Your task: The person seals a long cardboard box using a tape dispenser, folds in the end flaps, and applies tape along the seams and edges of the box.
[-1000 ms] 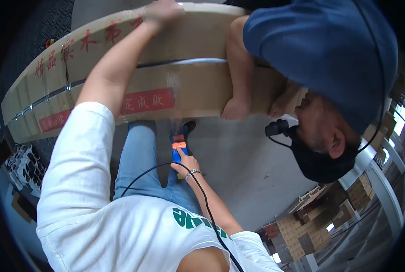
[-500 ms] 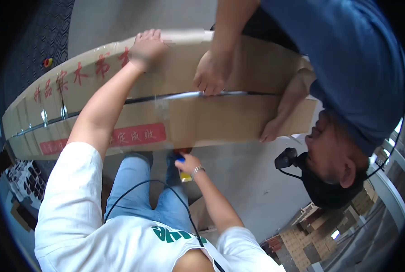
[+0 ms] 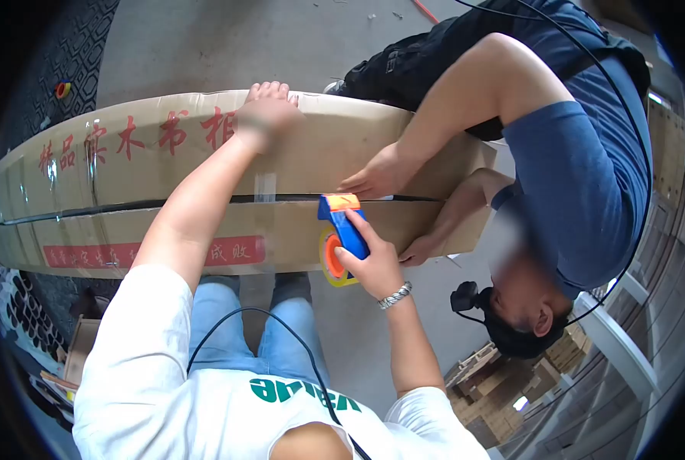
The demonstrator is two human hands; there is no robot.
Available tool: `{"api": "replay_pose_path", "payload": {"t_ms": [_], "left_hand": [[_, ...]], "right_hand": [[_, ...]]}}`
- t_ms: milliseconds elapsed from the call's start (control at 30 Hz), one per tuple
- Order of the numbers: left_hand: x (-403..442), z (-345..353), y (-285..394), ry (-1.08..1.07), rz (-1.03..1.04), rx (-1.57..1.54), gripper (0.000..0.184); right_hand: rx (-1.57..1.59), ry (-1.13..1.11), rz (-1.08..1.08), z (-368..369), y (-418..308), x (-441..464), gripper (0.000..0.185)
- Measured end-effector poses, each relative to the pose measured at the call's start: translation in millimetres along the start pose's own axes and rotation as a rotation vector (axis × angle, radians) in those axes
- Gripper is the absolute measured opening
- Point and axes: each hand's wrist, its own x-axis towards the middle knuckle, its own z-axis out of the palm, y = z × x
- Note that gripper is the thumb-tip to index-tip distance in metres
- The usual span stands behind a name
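Note:
A long cardboard box (image 3: 319, 126) with red lettering lies across in front of me, with a dark gap running along its upper face. My left hand (image 3: 270, 111) grips its far edge, fingers hooked over; part of the hand is blurred. In my right hand (image 3: 373, 264) is a blue tape gun (image 3: 348, 230) with an orange front and a yellow-rimmed roll. It is above the near half of the box, its head close to the gap. A strip of clear tape (image 3: 265, 188) crosses the gap to the left of the tape gun.
At the right, a person in a blue shirt (image 3: 565, 161) bends over the box, one hand (image 3: 381, 172) by the gap and another (image 3: 427, 244) at the near side. A tape roll (image 3: 62, 90) lies on the patterned mat (image 3: 82, 46). Cardboard (image 3: 488, 406) is stacked at lower right.
My right hand has raised the tape gun from beside my legs to over the box near the gap. My left hand stays on the far edge. The other person's upper body has shifted.

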Motion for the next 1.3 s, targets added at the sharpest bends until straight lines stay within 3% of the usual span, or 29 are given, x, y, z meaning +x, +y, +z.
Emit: {"api": "replay_pose_path", "payload": {"t_ms": [100,433,500,533,600,667,767,967,1200,1267,1300], "left_hand": [[9,7,1,0.101,0.008,-0.009,0.039],[17,-19,32,0.021,-0.117,-0.049,0.038],[20,-20,26,0.036,-0.128,-0.046,0.038],[20,-16,26,0.041,-0.125,-0.055,0.037],[18,-8,27,0.048,-0.114,-0.073,0.037],[18,0,23,0.106,-0.088,-0.079,0.036],[16,-11,27,0.081,-0.065,-0.038,0.035],[15,-7,30,0.104,-0.027,-0.028,0.037],[59,-7,65,-0.195,0.138,-0.161,0.049],[79,-1,86,-0.480,-0.036,-0.454,0.060],[89,-4,86,-0.473,-0.037,-0.451,0.060]], "right_hand": [[-0.065,-0.098,-0.088,-2,7,7,0.064],[-0.127,-0.092,-0.082,-17,26,3,0.063],[-0.108,0.045,-0.207,-19,-2,32,0.059],[-0.100,0.233,-0.342,-16,-11,59,0.054],[-0.209,0.366,-0.315,-39,-48,97,0.052],[-0.113,0.396,-0.292,-66,-78,123,0.052],[-0.168,0.315,-0.207,-98,-97,148,0.055],[-0.214,0.078,0.054,-92,-56,218,0.059],[-0.296,0.048,0.016,-94,-66,196,0.064],[-0.288,0.086,0.001,-90,-55,188,0.064],[-0.288,0.090,-0.006,-92,-57,190,0.064]]}}
